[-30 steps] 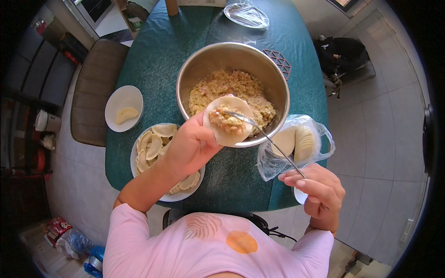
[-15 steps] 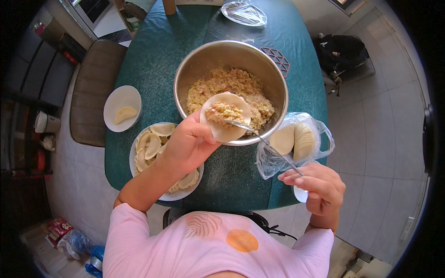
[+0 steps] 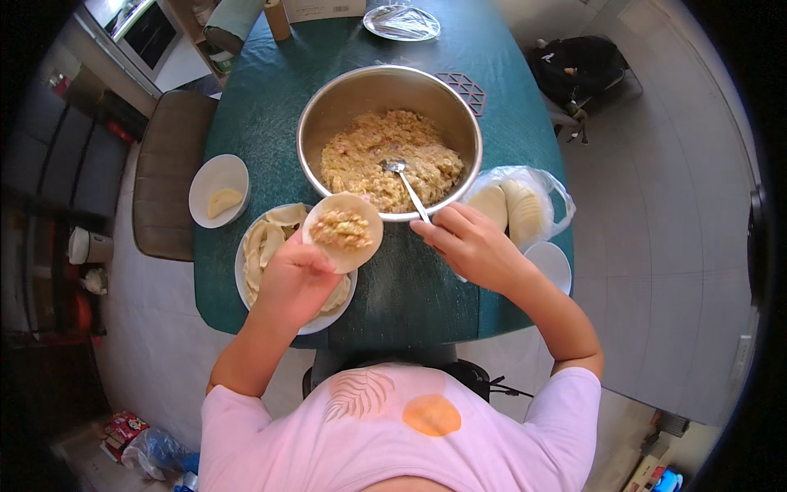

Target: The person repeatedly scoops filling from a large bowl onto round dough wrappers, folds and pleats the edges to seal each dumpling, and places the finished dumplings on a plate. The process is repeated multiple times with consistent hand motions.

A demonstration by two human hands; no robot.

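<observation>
My left hand (image 3: 297,275) holds a round dumpling wrapper (image 3: 361,250) above the plate of folded dumplings (image 3: 264,246). A mound of minced filling (image 3: 343,230) lies on the wrapper's middle. With its fingers closed on the handle, my right hand (image 3: 469,244) grips a metal spoon (image 3: 413,193) at the near rim of a large steel bowl (image 3: 305,156). The spoon's tip rests at the filling (image 3: 385,148) inside that bowl. To the right of the bowl, stacked wrappers (image 3: 523,211) sit in a clear plastic bag (image 3: 559,205).
A white bowl (image 3: 197,201) with one dumpling stands at the left. Near my right forearm is a small white bowl (image 3: 551,266). Farther back lie a hexagonal trivet (image 3: 464,92) and a film-covered plate (image 3: 402,23). A brown padded seat (image 3: 168,176) adjoins the table's left side.
The spoon has left the wrapper and now reaches into the steel bowl. My right hand has moved left and up toward its rim, while the left hand with the filled wrapper has drawn nearer me.
</observation>
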